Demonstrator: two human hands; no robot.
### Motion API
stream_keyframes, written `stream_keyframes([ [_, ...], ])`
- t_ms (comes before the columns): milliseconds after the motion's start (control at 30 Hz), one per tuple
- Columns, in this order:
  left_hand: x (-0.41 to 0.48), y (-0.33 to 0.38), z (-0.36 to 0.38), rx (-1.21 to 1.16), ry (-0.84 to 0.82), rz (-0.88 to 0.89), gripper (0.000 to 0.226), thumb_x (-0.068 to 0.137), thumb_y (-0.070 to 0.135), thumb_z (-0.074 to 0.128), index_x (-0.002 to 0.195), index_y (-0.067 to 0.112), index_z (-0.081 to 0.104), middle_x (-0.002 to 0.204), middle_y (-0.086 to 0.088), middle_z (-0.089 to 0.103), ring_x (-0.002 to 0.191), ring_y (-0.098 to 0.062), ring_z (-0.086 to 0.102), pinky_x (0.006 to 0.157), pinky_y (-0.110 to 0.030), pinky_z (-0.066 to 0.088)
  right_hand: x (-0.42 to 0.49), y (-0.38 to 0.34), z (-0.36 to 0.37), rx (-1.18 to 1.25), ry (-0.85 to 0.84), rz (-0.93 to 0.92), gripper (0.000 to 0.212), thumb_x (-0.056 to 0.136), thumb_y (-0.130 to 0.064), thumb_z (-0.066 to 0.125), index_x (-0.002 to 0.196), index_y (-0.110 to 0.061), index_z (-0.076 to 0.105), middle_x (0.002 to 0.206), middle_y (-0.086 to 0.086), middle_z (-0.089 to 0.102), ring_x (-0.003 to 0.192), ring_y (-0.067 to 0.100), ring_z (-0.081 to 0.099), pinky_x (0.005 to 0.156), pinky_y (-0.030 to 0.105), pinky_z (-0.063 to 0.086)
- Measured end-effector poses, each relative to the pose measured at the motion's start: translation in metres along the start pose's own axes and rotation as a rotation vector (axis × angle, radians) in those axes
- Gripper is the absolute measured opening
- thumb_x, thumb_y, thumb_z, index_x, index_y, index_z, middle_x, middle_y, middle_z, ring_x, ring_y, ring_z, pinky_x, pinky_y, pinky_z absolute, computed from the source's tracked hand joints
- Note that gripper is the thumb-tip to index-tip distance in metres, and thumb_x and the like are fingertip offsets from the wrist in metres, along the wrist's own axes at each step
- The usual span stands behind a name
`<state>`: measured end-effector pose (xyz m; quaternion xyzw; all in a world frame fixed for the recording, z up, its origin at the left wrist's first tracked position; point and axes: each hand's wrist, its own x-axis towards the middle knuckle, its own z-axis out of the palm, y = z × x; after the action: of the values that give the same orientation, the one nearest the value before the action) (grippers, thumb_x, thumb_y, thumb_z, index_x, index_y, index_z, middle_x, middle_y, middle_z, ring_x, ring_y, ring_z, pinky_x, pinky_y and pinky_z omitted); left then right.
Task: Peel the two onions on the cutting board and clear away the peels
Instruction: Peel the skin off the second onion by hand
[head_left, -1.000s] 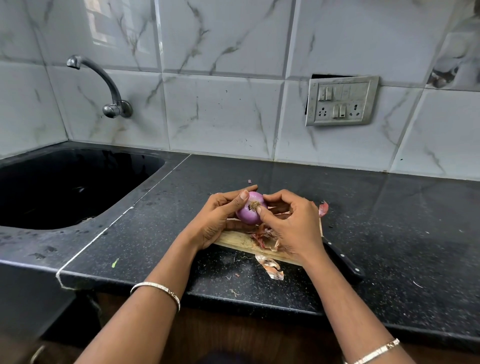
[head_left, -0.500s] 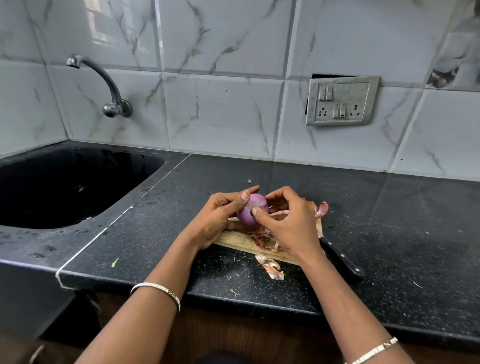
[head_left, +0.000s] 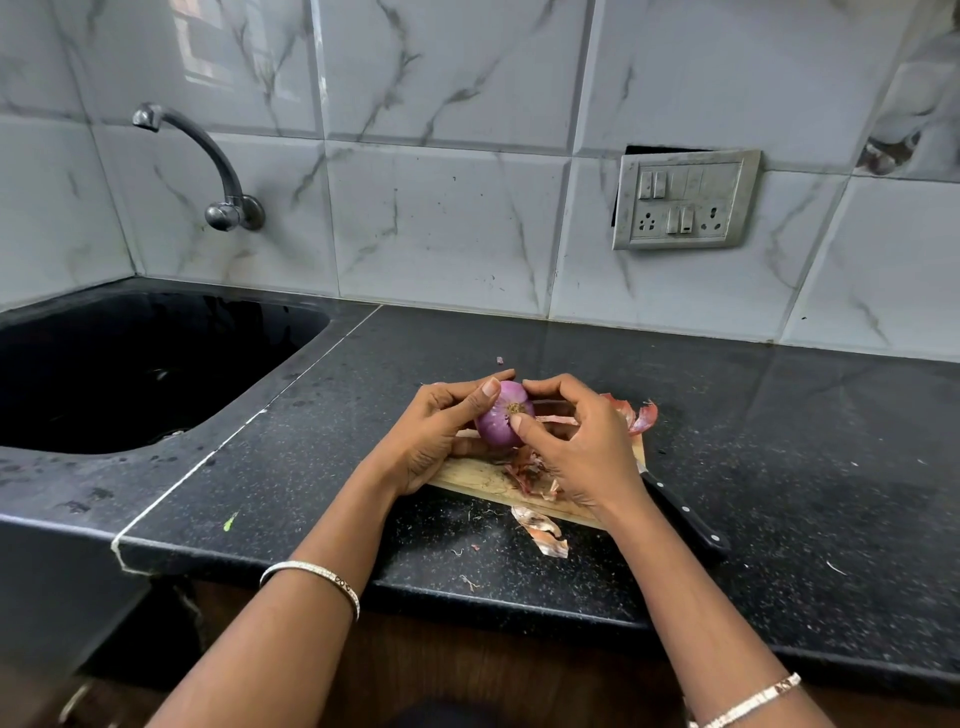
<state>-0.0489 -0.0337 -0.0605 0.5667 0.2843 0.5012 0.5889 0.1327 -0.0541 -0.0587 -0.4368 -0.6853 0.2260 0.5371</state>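
Head view: a person is holding a purple onion between both hands just above the far end of a wooden cutting board that is lying on a black speckled tabletop. The left hand is cupping the onion from the left, thumb lying across its top. The right hand is closing on it from the right, thumb tip pressing beside the brown root end, which is facing the camera. The onion's skin is looking smooth and shiny. Papery reddish peels are lying heaped on the board under the right hand; a curled peel is sitting at the board's far right corner, and another strip is resting on the tabletop just off the board's near edge. A black-handled knife is lying on the tabletop beside the right wrist. A second onion is not showing. A dark sink is sitting well to the left under a wall tap, and a switch plate is hanging on the marble-look tiles.
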Motion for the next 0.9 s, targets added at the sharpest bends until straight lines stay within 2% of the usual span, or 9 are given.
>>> stream_keyframes([
  [167, 0.0012, -0.002, -0.0014, -0.004, 0.016, -0.004, 0.043, 0.094, 0.031, 0.061, 0.128, 0.005, 0.068, 0.126, -0.016, 0.071, 0.109, -0.027, 0.071, 0.084, -0.043, 0.063, -0.0001, -0.0004, 0.0004, 0.023, 0.001, 0.016, 0.03, 0.083, -0.009, 0.075, 0.107, -0.025, 0.072, 0.102, -0.013, 0.075, 0.095, 0.002, 0.071, 0.086, 0.034, 0.061],
  [300, 0.0008, -0.0013, -0.0011, 0.006, 0.011, -0.001, 0.043, 0.097, 0.028, 0.058, 0.13, 0.003, 0.066, 0.122, -0.017, 0.072, 0.106, -0.025, 0.072, 0.081, -0.039, 0.063, -0.001, -0.0003, 0.0004, 0.056, 0.01, 0.034, 0.029, 0.081, -0.018, 0.083, 0.106, -0.024, 0.071, 0.1, -0.01, 0.075, 0.093, 0.004, 0.071, 0.082, 0.028, 0.06],
  [367, 0.0008, -0.0013, -0.0016, 0.016, 0.0, -0.002, 0.042, 0.099, 0.027, 0.056, 0.132, 0.003, 0.065, 0.12, -0.018, 0.073, 0.104, -0.024, 0.072, 0.081, -0.038, 0.063, -0.0004, 0.0005, 0.0008, 0.056, 0.004, 0.044, 0.029, 0.08, -0.019, 0.083, 0.106, -0.026, 0.07, 0.101, -0.01, 0.074, 0.094, 0.004, 0.07, 0.083, 0.031, 0.06],
  [467, 0.0013, -0.0018, -0.0024, 0.03, -0.004, -0.002, 0.044, 0.098, 0.03, 0.057, 0.131, 0.003, 0.065, 0.12, -0.02, 0.072, 0.104, -0.025, 0.072, 0.083, -0.04, 0.063, 0.0006, 0.0012, 0.0014, 0.075, -0.005, 0.059, 0.031, 0.081, -0.008, 0.077, 0.106, -0.025, 0.071, 0.101, -0.01, 0.074, 0.096, 0.004, 0.069, 0.089, 0.035, 0.059],
  [533, 0.0016, -0.002, -0.0022, 0.031, 0.001, -0.005, 0.045, 0.097, 0.032, 0.058, 0.13, 0.003, 0.066, 0.119, -0.019, 0.073, 0.104, -0.025, 0.072, 0.084, -0.041, 0.063, 0.001, 0.0012, 0.0015, 0.07, -0.005, 0.052, 0.032, 0.081, -0.004, 0.073, 0.106, -0.024, 0.071, 0.101, -0.01, 0.074, 0.096, 0.003, 0.069, 0.089, 0.032, 0.058],
  [700, 0.0014, -0.0022, -0.0024, 0.041, -0.017, -0.001, 0.043, 0.098, 0.032, 0.057, 0.128, 0.003, 0.067, 0.12, -0.02, 0.072, 0.103, -0.026, 0.072, 0.085, -0.042, 0.063, 0.0003, 0.0012, 0.0015, 0.1, -0.006, 0.061, 0.03, 0.079, -0.012, 0.082, 0.105, -0.024, 0.07, 0.101, -0.008, 0.074, 0.094, 0.003, 0.069, 0.081, 0.021, 0.057],
  [833, 0.0019, -0.0025, -0.0021, 0.043, -0.001, -0.009, 0.047, 0.095, 0.036, 0.059, 0.128, 0.004, 0.068, 0.117, -0.02, 0.073, 0.101, -0.025, 0.072, 0.085, -0.042, 0.063, 0.0003, 0.0025, 0.0022, 0.144, -0.013, 0.073, 0.032, 0.08, -0.002, 0.075, 0.105, -0.022, 0.071, 0.101, -0.006, 0.075, 0.095, 0.008, 0.07, 0.083, 0.028, 0.059],
  [900, 0.0017, -0.0028, -0.0022, 0.041, 0.0, -0.009, 0.046, 0.095, 0.037, 0.058, 0.125, 0.005, 0.069, 0.115, -0.02, 0.074, 0.101, -0.025, 0.072, 0.085, -0.043, 0.062, 0.0005, 0.0025, 0.0019, 0.142, -0.015, 0.069, 0.032, 0.08, -0.002, 0.075, 0.105, -0.022, 0.071, 0.101, -0.006, 0.075, 0.095, 0.007, 0.07, 0.082, 0.027, 0.059],
])
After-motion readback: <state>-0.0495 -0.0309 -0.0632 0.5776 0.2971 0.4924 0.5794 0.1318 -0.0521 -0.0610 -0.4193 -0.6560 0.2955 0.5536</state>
